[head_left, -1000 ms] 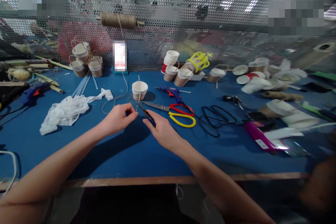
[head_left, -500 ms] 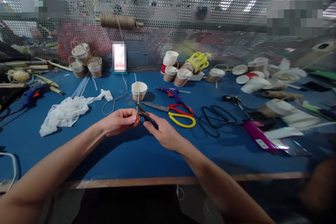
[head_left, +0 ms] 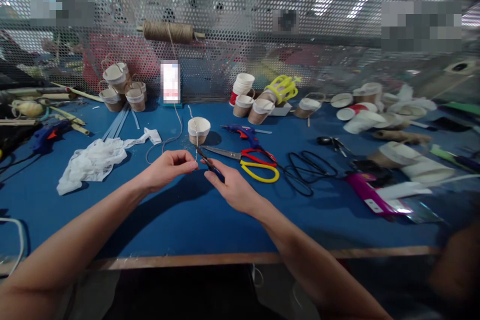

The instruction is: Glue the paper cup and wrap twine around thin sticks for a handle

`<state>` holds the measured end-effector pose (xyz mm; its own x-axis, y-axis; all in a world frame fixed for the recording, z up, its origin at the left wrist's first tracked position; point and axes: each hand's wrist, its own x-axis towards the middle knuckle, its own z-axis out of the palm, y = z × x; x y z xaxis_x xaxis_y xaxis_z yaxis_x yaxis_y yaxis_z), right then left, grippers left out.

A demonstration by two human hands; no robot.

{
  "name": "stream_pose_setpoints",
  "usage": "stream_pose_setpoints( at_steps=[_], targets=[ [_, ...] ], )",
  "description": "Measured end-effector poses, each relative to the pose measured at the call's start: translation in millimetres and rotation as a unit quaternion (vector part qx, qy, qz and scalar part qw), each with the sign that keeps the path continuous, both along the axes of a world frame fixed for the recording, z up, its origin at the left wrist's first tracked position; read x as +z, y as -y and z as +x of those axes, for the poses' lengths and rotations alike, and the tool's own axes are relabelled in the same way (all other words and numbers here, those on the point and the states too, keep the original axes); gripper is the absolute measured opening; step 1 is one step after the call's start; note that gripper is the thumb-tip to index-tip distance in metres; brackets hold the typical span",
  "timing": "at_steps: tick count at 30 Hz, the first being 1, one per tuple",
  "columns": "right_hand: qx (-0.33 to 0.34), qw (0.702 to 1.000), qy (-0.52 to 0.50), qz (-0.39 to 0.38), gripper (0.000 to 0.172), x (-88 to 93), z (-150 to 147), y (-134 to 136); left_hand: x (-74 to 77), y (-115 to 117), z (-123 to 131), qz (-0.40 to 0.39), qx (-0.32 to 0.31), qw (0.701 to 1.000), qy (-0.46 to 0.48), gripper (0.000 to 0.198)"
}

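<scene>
Between thumb and fingers, my left hand (head_left: 171,169) pinches the lower end of a thin pale twisted cord (head_left: 197,132). Dark-handled pliers (head_left: 212,166) sit in my right hand (head_left: 234,185), which is closed round them; their jaws meet the cord just above my left fingertips. Whether the jaws are fully closed is too small to tell. Behind the cord stands a small paper cup (head_left: 199,131) wrapped in brown at its base. Scissors (head_left: 247,156) with red and yellow handles lie just beyond my right hand, blades pointing left.
A blue glue gun (head_left: 242,132) lies behind the scissors, its black cable (head_left: 311,170) coiled to the right. White gauze (head_left: 93,160) is bunched at left. Wrapped cups (head_left: 135,97) line the mesh, where a twine spool (head_left: 168,31) hangs. A purple package (head_left: 369,192) lies at right.
My left fingers have loosened from a curled grip into a flatter pinch, and that hand has shifted slightly. The cord's upper tip has swung a little left. The right hand and pliers barely moved.
</scene>
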<state>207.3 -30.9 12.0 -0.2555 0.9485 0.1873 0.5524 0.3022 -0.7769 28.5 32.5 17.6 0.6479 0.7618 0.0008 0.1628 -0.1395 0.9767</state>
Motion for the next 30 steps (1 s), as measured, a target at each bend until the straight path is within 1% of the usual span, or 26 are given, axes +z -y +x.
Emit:
stream_pose_setpoints(
  at_steps=[1, 3, 5, 7, 10, 13, 17, 19, 20, 22, 23, 25, 27, 28, 30],
  targets=[
    [0.005, 1.0, 0.003, -0.007, 0.036, 0.6, 1.1, -0.2, 0.7, -0.6, -1.0, 0.018, 0.002, 1.0, -0.01, 0.023],
    [0.014, 1.0, 0.012, -0.015, 0.037, 0.6, 3.2, -1.1, 3.3, -0.8, -2.8, 0.091, 0.005, 0.995, -0.049, 0.021],
    [0.02, 0.999, 0.022, -0.01, 0.037, -0.3, 4.9, -1.9, 6.8, -0.6, -4.6, 0.174, -0.001, 0.98, -0.095, 0.017],
    [0.023, 0.999, 0.033, -0.001, 0.037, -0.9, 6.2, -2.3, 10.0, -0.5, -6.3, 0.227, -0.009, 0.965, -0.132, 0.014],
    [0.022, 0.998, 0.052, -0.005, 0.035, -0.6, 7.4, -1.9, 12.7, -0.8, -7.8, 0.257, -0.018, 0.952, -0.163, 0.013],
    [0.02, 0.997, 0.067, -0.012, 0.035, -0.2, 7.3, -0.9, 13.3, -0.5, -7.2, 0.278, -0.014, 0.943, -0.181, 0.013],
    [0.014, 0.997, 0.072, -0.019, 0.037, 0.7, 6.1, 0.2, 13.3, 0.4, -6.2, 0.275, -0.005, 0.943, -0.186, 0.013],
    [0.014, 0.998, 0.06, -0.025, 0.034, 2.7, 5.7, 0.9, 13.1, -0.8, -7.0, 0.231, -0.002, 0.96, -0.16, 0.015],
    [0.014, 0.998, 0.05, -0.028, 0.033, 4.1, 5.7, 1.4, 12.7, -2.0, -7.6, 0.192, -0.006, 0.973, -0.131, 0.017],
    [0.009, 0.999, 0.029, -0.038, 0.034, 7.0, 6.0, 2.4, 11.0, -5.3, -9.3, 0.08, -0.028, 0.996, -0.04, 0.022],
    [0.008, 0.999, 0.021, -0.047, 0.035, 8.2, 6.3, 3.0, 9.5, -7.0, -10.0, 0.011, -0.045, 0.999, 0.012, 0.025],
    [0.015, 0.998, 0.012, -0.067, 0.037, 9.8, 6.8, 4.0, 5.5, -9.5, -10.8, -0.121, -0.077, 0.985, 0.096, 0.03],
    [0.025, 0.997, 0.007, -0.078, 0.039, 10.4, 7.1, 4.7, 0.7, -10.0, -10.5, -0.216, -0.104, 0.961, 0.136, 0.031],
    [0.029, 0.996, 0.005, -0.081, 0.039, 10.7, 7.1, 4.9, -1.6, -9.6, -10.0, -0.244, -0.119, 0.952, 0.143, 0.03],
    [0.036, 0.996, 0.003, -0.083, 0.04, 11.2, 7.0, 5.2, -5.4, -8.1, -8.3, -0.269, -0.147, 0.939, 0.153, 0.03]
  ],
)
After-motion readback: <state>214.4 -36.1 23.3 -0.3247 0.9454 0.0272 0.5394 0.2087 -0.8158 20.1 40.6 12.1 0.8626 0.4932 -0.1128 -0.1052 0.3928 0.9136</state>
